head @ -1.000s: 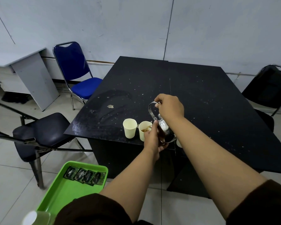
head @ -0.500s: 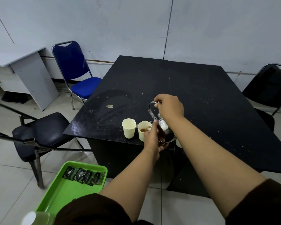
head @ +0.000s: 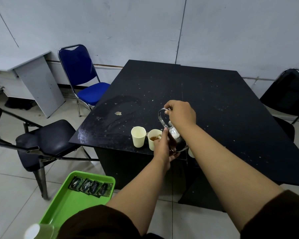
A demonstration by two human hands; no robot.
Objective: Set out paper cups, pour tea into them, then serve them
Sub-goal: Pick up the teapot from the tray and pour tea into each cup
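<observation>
Two cream paper cups stand near the front edge of the black table (head: 205, 104). The left cup (head: 138, 139) looks empty. The second cup (head: 152, 143) holds brown tea, and a thin stream runs into it from a shiny metal teapot (head: 175, 137) tilted to the left. My right hand (head: 180, 114) grips the teapot's curved handle from above. My left hand (head: 162, 149) cups the teapot's body from the near side, next to the second cup. A third cup (head: 191, 152) peeks out behind my right forearm, mostly hidden.
A green tray (head: 72, 202) with several dark tea sachets (head: 91, 186) sits low at front left, with a pale blurred cup rim (head: 36, 231) by it. A black chair (head: 41, 144) and a blue chair (head: 86, 83) stand left of the table; another black chair (head: 290, 99) is at right.
The tea level in the second cup has risen while the teapot stays tilted over it. Both hands have held their places.
</observation>
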